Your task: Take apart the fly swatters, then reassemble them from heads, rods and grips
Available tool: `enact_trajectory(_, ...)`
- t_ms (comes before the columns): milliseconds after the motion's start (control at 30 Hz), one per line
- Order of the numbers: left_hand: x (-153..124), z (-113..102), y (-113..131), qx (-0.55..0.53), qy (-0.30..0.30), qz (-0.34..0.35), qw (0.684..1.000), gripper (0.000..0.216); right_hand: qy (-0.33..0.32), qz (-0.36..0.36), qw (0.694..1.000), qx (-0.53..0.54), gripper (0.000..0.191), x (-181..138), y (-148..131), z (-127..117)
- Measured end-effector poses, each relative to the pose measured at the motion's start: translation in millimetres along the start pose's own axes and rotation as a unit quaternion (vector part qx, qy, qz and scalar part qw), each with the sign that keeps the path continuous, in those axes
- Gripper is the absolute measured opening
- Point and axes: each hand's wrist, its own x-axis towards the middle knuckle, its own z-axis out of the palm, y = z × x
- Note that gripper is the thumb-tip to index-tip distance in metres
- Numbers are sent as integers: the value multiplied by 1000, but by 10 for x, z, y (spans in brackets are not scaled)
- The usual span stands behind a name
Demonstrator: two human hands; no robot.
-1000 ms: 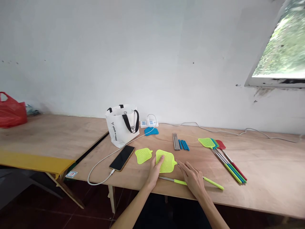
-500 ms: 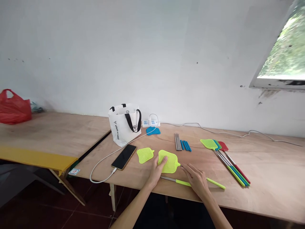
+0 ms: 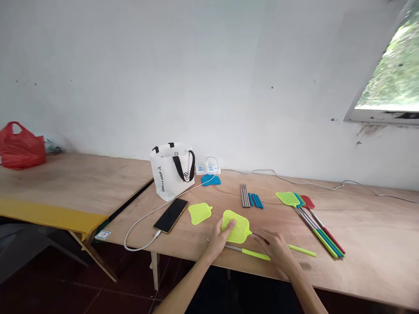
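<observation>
My left hand (image 3: 218,239) grips a yellow-green perforated fly swatter head (image 3: 236,226), thumb on top. Close to the head's neck, my right hand (image 3: 273,246) has its fingers pinched round the metal rod, which is mostly hidden by the hand. A yellow-green handle (image 3: 303,250) sticks out beyond the right hand, apparently on that same rod. Below the hands, a second metal rod with a yellow-green grip (image 3: 255,254) lies near the table's front edge. Another yellow-green swatter head (image 3: 200,213) rests flat to the left of my left hand.
Behind lie several metal tubes (image 3: 245,196) and blue grips (image 3: 255,200). Assembled swatters (image 3: 317,229) are stacked at right. At left are a phone (image 3: 170,215) on a white cable, a white bag (image 3: 170,174), blue swatter heads (image 3: 211,179) and a power strip (image 3: 200,169).
Both hands have shifted slightly right and toward me with the swatter head and rod. The second rod's grip is now uncovered by my right hand.
</observation>
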Motion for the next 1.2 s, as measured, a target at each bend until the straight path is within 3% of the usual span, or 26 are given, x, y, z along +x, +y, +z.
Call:
enact_trajectory(200, -14, 17, 7, 2, 7, 13, 1000, 47, -16, 18, 999, 27, 41, -2, -7, 1)
enact_trajectory(600, -6, 17, 17, -8, 53, 29, 998, 51, 12, 15, 999, 39, 41, 28, 61, 47)
enact_trajectory(1200, -25, -10, -40, 17, 4, 55, 998, 42, -17, 68, 992, 105, 41, 26, -30, -10)
